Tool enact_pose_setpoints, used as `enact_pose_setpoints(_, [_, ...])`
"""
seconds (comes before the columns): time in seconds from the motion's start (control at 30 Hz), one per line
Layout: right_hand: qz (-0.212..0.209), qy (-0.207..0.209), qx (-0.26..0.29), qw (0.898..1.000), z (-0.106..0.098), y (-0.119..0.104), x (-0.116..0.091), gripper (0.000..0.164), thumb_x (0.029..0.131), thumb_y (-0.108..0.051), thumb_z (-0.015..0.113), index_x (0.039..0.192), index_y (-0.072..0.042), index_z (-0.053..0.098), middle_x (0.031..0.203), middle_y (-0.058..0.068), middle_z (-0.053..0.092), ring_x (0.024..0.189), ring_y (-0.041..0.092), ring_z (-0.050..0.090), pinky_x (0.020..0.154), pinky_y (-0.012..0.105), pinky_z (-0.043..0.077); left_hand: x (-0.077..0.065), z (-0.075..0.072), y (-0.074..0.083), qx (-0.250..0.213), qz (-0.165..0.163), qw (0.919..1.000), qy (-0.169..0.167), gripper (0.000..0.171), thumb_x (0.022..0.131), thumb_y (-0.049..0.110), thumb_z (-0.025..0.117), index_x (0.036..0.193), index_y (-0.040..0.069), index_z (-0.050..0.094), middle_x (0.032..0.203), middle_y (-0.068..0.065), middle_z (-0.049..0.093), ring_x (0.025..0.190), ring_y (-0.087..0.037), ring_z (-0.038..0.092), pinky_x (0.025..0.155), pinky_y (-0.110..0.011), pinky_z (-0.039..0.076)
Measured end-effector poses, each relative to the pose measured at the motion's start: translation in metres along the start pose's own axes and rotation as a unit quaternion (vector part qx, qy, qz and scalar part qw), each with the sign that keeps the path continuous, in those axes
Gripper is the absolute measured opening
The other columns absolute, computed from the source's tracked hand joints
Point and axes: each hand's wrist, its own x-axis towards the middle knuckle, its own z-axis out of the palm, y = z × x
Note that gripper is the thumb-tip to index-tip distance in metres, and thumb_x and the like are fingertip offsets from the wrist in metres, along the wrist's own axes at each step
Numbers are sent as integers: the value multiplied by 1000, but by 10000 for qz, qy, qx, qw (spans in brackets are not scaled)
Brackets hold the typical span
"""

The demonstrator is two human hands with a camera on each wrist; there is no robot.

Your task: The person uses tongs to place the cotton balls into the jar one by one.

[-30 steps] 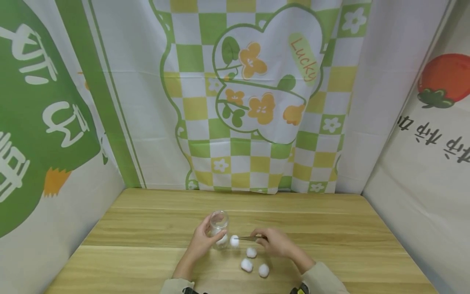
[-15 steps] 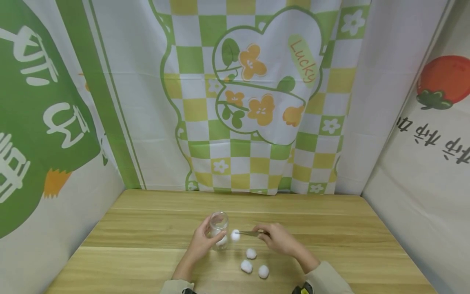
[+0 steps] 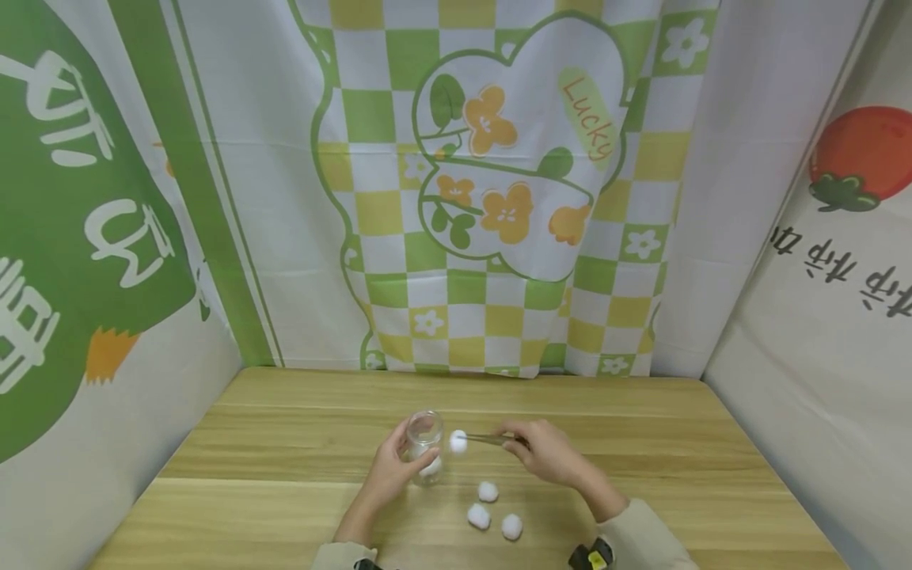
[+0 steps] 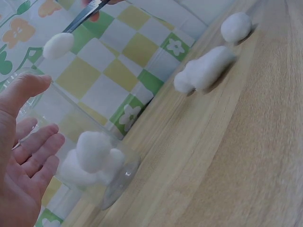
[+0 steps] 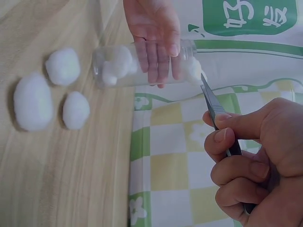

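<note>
A clear glass jar [image 3: 425, 434] stands upright on the wooden table, with several cotton balls [image 4: 92, 153] at its bottom. My left hand [image 3: 392, 467] holds it, fingers behind and thumb across the near side. My right hand [image 3: 545, 451] pinches dark metal tweezers [image 5: 215, 104] between thumb and fingers. A cotton ball [image 3: 458, 441] is clamped in the tweezer tips, raised beside the jar's upper right side. In the left wrist view, that gripped cotton ball [image 4: 58, 45] shows above and outside the jar's mouth.
Three loose cotton balls [image 3: 488, 492] lie on the wooden table [image 3: 285, 443] to the right and in front of the jar. A checkered cloth [image 3: 484, 317] hangs behind the table, with printed cloths at both sides.
My right hand has lifted the tweezers and cotton ball from low beside the jar to near its rim height. My left hand and the jar have stayed in place.
</note>
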Motion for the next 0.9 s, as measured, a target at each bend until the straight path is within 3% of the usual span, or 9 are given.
enact_pose_setpoints(0.33, [-43,59,-105,9999,-8,-6,3,23,95,-10,56,116,-5,65,68,1,58,55,-4,35,48,13,30,1,0,-1,6,-24,10000,37,73,85,19,73,144,-2,37,145,-28,45,134,-50,43,113,-58,38])
enact_pose_setpoints(0.9, [-148,344,-131,9992,-10,-16,12,23,96,-11,56,116,-7,66,61,-3,50,51,-3,31,47,13,27,2,1,-1,-167,-10,9998,71,69,84,17,74,142,2,41,137,-20,57,134,-44,46,114,-56,37])
